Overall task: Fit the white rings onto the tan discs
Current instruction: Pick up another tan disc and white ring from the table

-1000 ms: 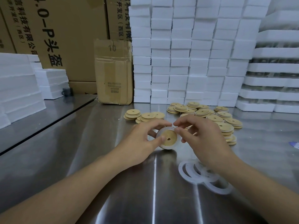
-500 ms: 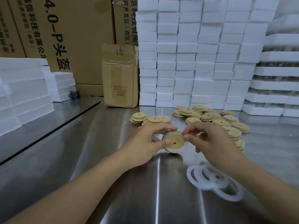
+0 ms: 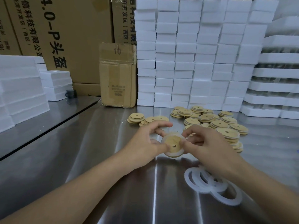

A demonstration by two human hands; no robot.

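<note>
- Steel table (image 3: 77,162), brushed and glossy, fills the foreground. A dark seam sets off a second sheet at far left.
- White foam slabs (image 3: 19,88) stand stepped at far left, with grainy edges.
- Tall brown cartons (image 3: 68,33) behind them carry black print turned sideways: "4.0-P" followed by Chinese characters, and smaller lines that include "(西区)".
- A small dark cup (image 3: 71,93) sits at the foot of the slabs.
- A creased, taped box (image 3: 118,78) stands on the table, marked "10" near its top. Its lower printed block is too small to read.
- White foam bricks (image 3: 194,54) are stacked in tight columns that form a wall behind the work.
- The left pile (image 3: 135,118) has a few tan discs, flat, round and stepped, each with a centre hole.
- The left hand (image 3: 145,143) grips the held disc (image 3: 173,143) by its left edge. The thumb presses the face, the fingers curl behind and the forefinger reaches over the top.
- The held disc is tilted above the table centre with a white ring (image 3: 169,154) round its rim. Blur hides whether the ring is seated all round.
- The right hand (image 3: 208,144) pinches the right edge between thumb and forefinger, its other fingers curled.
- The right pile (image 3: 218,122) spreads behind that hand. Several short stacks in it show white bands.
- Loose rings (image 3: 210,185), flat and white, overlap on the table under the right wrist.
- Foam trays (image 3: 278,73) are layered at far right, with dark gaps between them.
</note>
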